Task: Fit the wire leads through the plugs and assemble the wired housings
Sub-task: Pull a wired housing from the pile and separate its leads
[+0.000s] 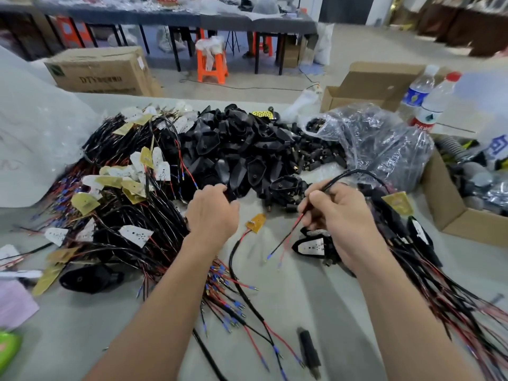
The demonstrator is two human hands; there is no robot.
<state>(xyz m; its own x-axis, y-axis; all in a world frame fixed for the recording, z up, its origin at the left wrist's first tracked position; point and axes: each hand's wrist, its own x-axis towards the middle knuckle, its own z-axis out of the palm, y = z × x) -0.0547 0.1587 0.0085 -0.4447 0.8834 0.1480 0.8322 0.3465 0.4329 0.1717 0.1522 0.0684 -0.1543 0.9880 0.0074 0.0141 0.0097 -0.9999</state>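
Black cable point(354, 171), limp and light I'd say, pinched in the right hand point(343, 215) grip. Best held near the thin leads point(288, 235). Left hand point(211, 213) at the housings point(233, 149), grip unclear.

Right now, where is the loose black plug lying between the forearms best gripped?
Take the black plug probably round its thick middle, coming from above with fingers on its two long sides: it lies flat on the table, lengthwise towards the person, and its near end narrows.
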